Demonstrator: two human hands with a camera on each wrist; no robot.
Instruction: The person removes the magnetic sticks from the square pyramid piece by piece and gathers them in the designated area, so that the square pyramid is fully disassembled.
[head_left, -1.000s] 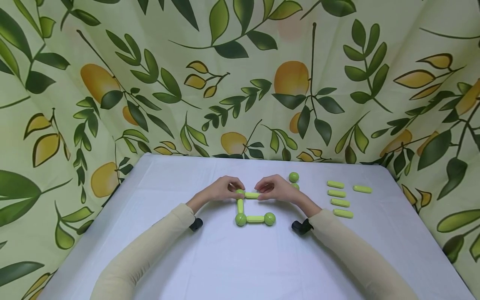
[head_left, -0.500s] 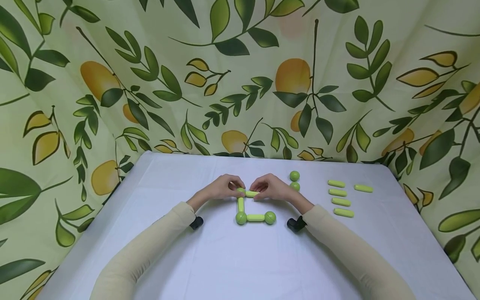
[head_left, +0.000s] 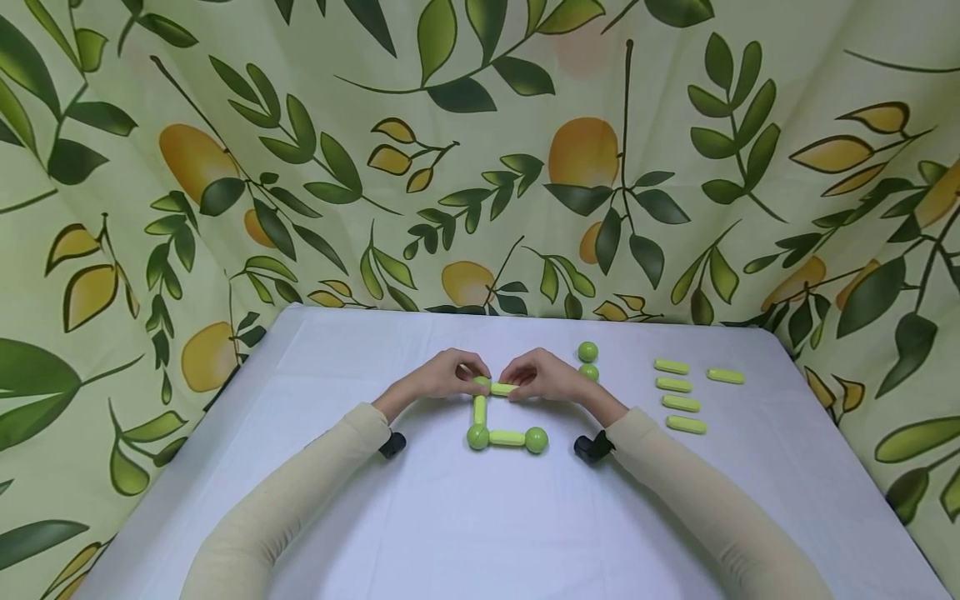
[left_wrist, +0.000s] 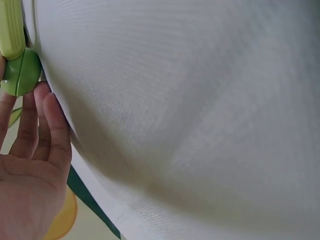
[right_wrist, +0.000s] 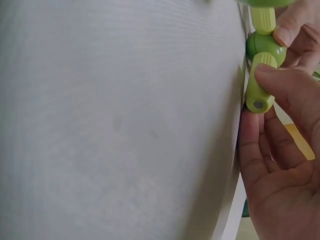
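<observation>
A light green rod lies across the white table, pinched by my right hand. Its left end meets a green ball that my left hand pinches. From that ball a second rod runs toward me to a corner ball. A third rod continues right to an end ball. The right wrist view has my thumb on the rod beside the ball. In the left wrist view my fingers touch the ball.
Two loose green balls sit just behind my right hand. Several spare rods lie in a column to the right, with one more beside them. The white tablecloth is backed by a leaf-print curtain.
My right hand has moved a little left, bringing the rod against the ball under my left fingers. The near rod and its two balls have shifted slightly left.
</observation>
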